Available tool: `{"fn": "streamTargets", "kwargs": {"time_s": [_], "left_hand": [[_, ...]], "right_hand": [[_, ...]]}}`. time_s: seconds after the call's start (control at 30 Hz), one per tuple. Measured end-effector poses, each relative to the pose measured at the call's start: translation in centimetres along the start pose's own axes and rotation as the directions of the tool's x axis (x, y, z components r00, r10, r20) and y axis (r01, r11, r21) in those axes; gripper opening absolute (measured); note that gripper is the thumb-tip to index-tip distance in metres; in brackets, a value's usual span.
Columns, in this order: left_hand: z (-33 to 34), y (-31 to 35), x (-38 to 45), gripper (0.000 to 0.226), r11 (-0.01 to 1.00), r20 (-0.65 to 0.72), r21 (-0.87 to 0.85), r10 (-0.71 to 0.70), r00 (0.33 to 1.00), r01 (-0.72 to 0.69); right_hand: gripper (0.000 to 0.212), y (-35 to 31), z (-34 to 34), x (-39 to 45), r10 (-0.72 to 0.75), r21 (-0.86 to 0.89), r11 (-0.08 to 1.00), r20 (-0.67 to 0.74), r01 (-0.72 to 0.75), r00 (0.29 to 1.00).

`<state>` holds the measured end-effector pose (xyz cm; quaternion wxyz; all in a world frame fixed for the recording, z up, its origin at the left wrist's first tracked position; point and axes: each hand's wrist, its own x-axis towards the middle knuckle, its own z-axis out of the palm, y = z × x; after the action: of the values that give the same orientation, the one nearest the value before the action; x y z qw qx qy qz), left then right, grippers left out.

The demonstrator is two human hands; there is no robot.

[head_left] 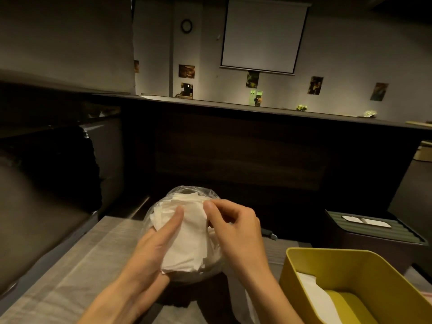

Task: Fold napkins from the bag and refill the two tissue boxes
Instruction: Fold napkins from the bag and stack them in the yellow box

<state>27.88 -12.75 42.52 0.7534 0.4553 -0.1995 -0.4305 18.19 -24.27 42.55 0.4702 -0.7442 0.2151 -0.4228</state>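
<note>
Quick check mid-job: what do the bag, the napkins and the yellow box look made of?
Bag: thin clear plastic film, glossy, its contents showing through. Napkins: soft white tissue paper, matte, lightly creased, held by the left hand and pinched by the right hand. Yellow box: probably rigid moulded plastic, smooth satin walls.

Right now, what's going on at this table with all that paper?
A person is sorting white napkins over a clear plastic bag of them. The left hand supports a small stack from below, thumb on top, while the right hand pinches its upper edge. To the right, an open yellow tissue box holds a few napkins, and a darker lidded box sits behind it.
</note>
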Motion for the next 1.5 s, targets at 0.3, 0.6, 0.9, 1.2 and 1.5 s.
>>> {"fn": "streamTargets", "kwargs": {"time_s": [0.3, 0.6, 0.9, 1.2, 1.5], "left_hand": [[0.1, -0.1, -0.1, 0.046, 0.998, -0.016, -0.057, -0.026, 1.0, 0.025], [0.1, 0.0, 0.3, 0.047, 0.98, -0.033, -0.195, 0.027, 0.999, -0.033], [-1.2, -0.8, 0.9, 0.058, 0.987, -0.015, -0.158, 0.022, 1.0, -0.024], [-0.3, -1.4, 0.5, 0.056, 0.998, 0.117, -0.047, 0.047, 0.992, -0.041], [0.3, -0.4, 0.2, 0.047, 0.994, -0.02, -0.031, 0.102, 0.995, -0.103]], "right_hand": [[0.022, -0.4, 0.3, -0.2, 0.002, 0.007, 1.0, -0.021, -0.001, 1.0], [0.017, -0.7, -0.3, -0.2, -0.073, 0.053, 0.995, -0.203, 0.086, 0.976], [0.018, -1.4, -0.7, -0.3, -0.205, 0.032, 0.966, -0.516, 0.258, 0.832], [0.022, 0.4, 2.4, -1.1, -0.277, -0.473, 0.868, -0.2, 0.155, 0.94], [0.038, 0.4, 0.8, -3.0, -0.112, -0.126, 0.985, 0.051, 0.117, 0.992]]}}
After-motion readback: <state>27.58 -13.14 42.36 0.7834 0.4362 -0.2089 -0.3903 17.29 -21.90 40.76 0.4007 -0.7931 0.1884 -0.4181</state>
